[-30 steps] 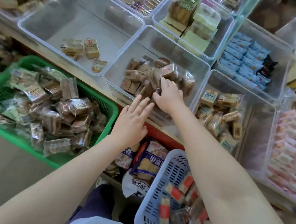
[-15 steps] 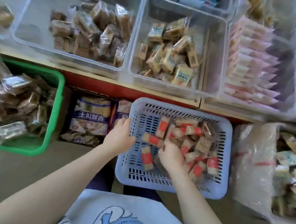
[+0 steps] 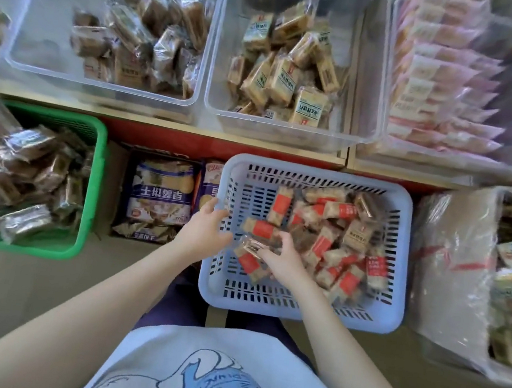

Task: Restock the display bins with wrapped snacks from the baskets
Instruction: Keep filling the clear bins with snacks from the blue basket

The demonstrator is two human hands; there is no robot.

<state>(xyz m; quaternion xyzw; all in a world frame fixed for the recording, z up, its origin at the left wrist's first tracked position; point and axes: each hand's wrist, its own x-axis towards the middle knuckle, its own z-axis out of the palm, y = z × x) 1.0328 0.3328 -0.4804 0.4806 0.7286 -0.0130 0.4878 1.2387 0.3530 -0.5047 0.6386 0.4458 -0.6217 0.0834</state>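
A pale blue slotted basket [image 3: 393, 277] on the floor in front of me holds several red-and-tan wrapped snacks [image 3: 323, 245]. My right hand [image 3: 285, 259] is inside it, fingers curled round a clear-wrapped snack [image 3: 252, 245] at the basket's left side. My left hand [image 3: 204, 231] rests at the basket's left rim with fingers loosely spread, holding nothing. Above, clear display bins sit on a shelf: one with brown wrapped snacks [image 3: 144, 45], one with tan labelled packs [image 3: 283, 73].
A green basket [image 3: 93, 185] of clear-wrapped snacks stands on the left. Large blue snack bags [image 3: 160, 194] lie between the baskets. A bin of pink packs [image 3: 441, 88] is at upper right, and a plastic-lined carton [image 3: 452, 278] of snacks at right.
One second ago my right hand was up in the brown-snack bin; my view then dropped to the blue basket. Since half a second ago my right hand has closed on a snack there.
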